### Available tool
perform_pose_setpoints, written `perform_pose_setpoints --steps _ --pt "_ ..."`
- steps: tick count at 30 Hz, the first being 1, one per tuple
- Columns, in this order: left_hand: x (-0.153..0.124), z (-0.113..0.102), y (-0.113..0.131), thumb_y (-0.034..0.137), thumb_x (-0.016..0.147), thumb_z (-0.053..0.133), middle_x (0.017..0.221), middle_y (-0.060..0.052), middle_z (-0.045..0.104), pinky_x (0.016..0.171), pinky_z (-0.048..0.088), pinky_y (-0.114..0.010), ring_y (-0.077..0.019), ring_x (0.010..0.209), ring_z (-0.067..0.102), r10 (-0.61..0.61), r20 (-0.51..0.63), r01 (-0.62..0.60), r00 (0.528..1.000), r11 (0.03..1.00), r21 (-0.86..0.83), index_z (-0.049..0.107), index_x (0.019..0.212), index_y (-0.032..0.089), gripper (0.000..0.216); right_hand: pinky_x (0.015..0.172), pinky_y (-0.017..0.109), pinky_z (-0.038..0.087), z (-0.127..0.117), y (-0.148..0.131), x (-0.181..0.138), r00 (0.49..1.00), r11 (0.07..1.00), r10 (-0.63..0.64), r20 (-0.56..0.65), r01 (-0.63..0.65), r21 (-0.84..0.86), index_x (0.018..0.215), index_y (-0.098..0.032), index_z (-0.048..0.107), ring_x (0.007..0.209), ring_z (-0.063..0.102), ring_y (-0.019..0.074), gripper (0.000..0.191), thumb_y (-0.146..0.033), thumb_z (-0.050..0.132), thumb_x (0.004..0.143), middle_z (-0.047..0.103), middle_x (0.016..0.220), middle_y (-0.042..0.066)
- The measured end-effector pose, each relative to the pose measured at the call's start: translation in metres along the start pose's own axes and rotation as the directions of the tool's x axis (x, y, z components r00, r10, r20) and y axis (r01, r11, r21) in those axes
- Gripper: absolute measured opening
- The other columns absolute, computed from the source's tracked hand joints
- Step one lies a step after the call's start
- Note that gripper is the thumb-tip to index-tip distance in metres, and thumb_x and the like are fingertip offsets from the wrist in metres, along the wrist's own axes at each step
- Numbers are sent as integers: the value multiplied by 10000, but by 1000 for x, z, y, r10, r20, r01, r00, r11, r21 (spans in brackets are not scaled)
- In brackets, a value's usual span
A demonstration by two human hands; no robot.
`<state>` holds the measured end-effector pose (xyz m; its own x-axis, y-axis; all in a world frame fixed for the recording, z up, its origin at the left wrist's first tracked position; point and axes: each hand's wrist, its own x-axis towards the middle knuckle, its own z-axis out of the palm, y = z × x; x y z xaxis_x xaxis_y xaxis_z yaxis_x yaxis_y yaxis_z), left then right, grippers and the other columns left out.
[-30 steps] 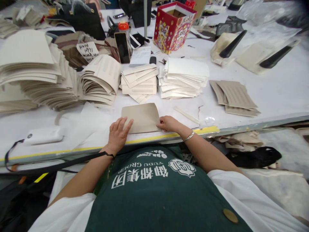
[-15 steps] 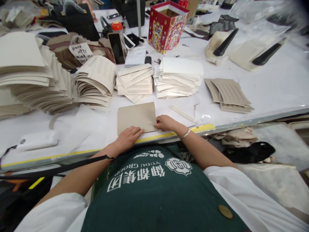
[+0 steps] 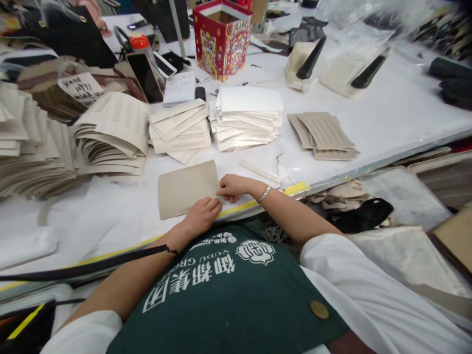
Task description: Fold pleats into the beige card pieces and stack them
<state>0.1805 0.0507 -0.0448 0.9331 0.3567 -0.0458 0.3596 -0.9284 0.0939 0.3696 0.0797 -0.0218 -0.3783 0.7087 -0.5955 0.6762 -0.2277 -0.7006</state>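
A flat beige panel (image 3: 186, 189), like thin leather or card, lies at the front edge of the table. My right hand (image 3: 234, 187) is closed at its right edge, near the lower corner, with thumb and fingertips pinched together. Against the panel's lower edge, my left hand (image 3: 202, 214) has its fingers curled, close beside the right fingertips. Both hands hide that corner, so what the fingertips do there is partly unseen. Just right of the right hand lies a narrow white strip (image 3: 260, 171).
Behind the panel stand a stack of white pieces (image 3: 249, 120), folded cream pieces (image 3: 180, 128) and curved beige stacks (image 3: 112, 132). Ribbed tan pieces (image 3: 324, 135) lie to the right. Farther back are a red patterned box (image 3: 221, 44) and a phone (image 3: 143, 76). Yellow tape (image 3: 295, 189) marks the table edge.
The view has shifted to the right. My left hand has slid toward the right hand, its fingers now more curled. The right hand stays at the panel's right edge.
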Motion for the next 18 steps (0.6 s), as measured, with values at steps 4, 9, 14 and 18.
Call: perform_pose_setpoints --steps 4,9,14,18 --pt "6 -1 0 154 870 321 1034 -135 548 773 422 -374 -232 892 470 14 26 -13 1000 999 -30 459 1229 133 385 425 178 438 -10 4 8 997 1000 -20 78 20 -7 585 -130 500 417 556 86 219 -201 525 791 650 573 40" --pt "6 0 -3 160 874 336 1040 -126 560 776 424 -357 -218 868 477 25 6 -25 1000 999 -33 493 1198 145 360 446 172 400 -31 13 21 983 979 -178 -41 173 -106 628 -127 564 425 521 74 142 -222 585 732 625 536 -3" --pt "11 2 -4 216 879 366 980 -98 580 776 436 -334 -197 849 493 -53 -91 41 994 990 -133 583 1067 159 292 434 179 357 -42 15 32 972 966 -234 -12 231 -114 605 -120 574 404 472 71 122 -205 596 689 575 471 -19" --pt "23 -1 -3 269 882 393 937 -100 577 779 443 -300 -181 853 508 -240 -192 189 952 950 -247 625 842 133 272 409 169 338 -41 14 30 975 973 -223 -20 221 -73 589 -118 556 405 475 74 114 -177 578 683 547 455 -28"
